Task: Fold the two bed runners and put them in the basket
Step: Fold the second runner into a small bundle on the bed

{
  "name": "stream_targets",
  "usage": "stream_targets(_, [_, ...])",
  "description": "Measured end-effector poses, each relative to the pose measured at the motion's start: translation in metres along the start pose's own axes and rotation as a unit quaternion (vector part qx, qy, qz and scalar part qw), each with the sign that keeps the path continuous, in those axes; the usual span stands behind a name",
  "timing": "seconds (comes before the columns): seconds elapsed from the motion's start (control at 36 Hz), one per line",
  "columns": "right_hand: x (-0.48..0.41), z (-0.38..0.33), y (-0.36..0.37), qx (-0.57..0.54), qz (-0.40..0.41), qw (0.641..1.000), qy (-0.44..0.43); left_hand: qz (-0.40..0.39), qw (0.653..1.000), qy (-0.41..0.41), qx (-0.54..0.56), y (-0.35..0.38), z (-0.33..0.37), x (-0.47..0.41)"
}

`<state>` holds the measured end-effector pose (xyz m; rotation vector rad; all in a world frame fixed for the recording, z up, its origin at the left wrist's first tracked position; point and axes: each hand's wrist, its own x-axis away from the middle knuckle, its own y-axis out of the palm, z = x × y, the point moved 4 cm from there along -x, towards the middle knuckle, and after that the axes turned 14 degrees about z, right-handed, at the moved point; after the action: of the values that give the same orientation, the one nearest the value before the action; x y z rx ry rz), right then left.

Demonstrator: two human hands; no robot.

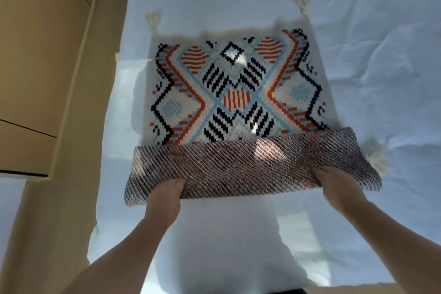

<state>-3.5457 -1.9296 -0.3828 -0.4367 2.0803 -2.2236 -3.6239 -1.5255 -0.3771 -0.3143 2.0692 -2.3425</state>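
Nearest on the bed, the near hem of a cream knitted bed runner (238, 93), patterned with orange, pale-blue and black geometric shapes, is held by both hands. The left grip (167, 194) is closed on the left part of the raised fold and the right grip (334, 182) on the right part. The fingertips are hidden under the cloth. Between and beyond the hands, a band of the runner is turned over toward the far side, so that its diagonally striped reverse is shown.

The rest of the runner is spread flat on the white-sheeted bed (358, 55), closer to the bed's left edge than to its right. The cloth is judged soft, limp and fairly light, yet thick enough to keep a rounded fold. It is likely to sag between the hands, so it is best taken near the two corners of the hem and carried over evenly.

One runner is seen of the two named, and no basket is in view. Three cream tassels are counted: one at the near right corner (374, 155) and two at the far corners. Beyond the bed's left edge, one tan wooden cabinet (35, 55) is seen.
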Motion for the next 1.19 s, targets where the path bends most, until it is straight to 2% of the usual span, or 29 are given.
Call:
stream_targets(0.06, [-0.012, 0.004, -0.015, 0.013, 0.001, 1.000, 0.005, 0.033, 0.999, 0.000, -0.008, -0.014, 0.001, -0.016])
stream_targets(0.22, [-0.059, 0.010, -0.061, 0.019, 0.079, 0.997, 0.009, 0.095, 0.995, 0.021, -0.034, -0.056, 0.006, -0.074])
stream_targets(0.39, [-0.112, 0.013, -0.095, 0.017, 0.137, 0.990, -0.008, 0.118, 0.991, 0.017, -0.069, -0.083, 0.013, -0.124])
stream_targets(0.47, [-0.138, 0.015, -0.100, 0.019, 0.160, 0.987, -0.031, 0.118, 0.990, 0.006, -0.080, -0.091, 0.015, -0.146])
stream_targets(0.64, [-0.194, 0.021, -0.097, 0.044, 0.141, 0.988, -0.038, 0.149, 0.983, 0.018, -0.108, -0.094, 0.020, -0.197])
stream_targets(0.75, [-0.229, 0.022, -0.092, 0.044, 0.203, 0.978, -0.021, 0.211, 0.973, 0.036, -0.090, -0.078, 0.013, -0.240])
stream_targets(0.81, [-0.239, 0.022, -0.080, 0.054, 0.221, 0.974, -0.004, 0.203, 0.974, 0.039, -0.091, -0.064, 0.010, -0.255])
stream_targets(0.89, [-0.240, 0.015, -0.050, 0.082, 0.170, 0.982, 0.018, 0.188, 0.977, 0.065, -0.078, -0.040, 0.014, -0.259])
stream_targets(1.06, [-0.209, 0.011, 0.008, 0.111, -0.019, 0.993, 0.020, 0.122, 0.987, 0.088, -0.054, 0.008, 0.016, -0.224])
stream_targets(1.19, [-0.191, 0.041, 0.015, 0.159, -0.059, 0.982, 0.078, 0.069, 0.993, 0.078, -0.056, 0.029, 0.006, -0.206])
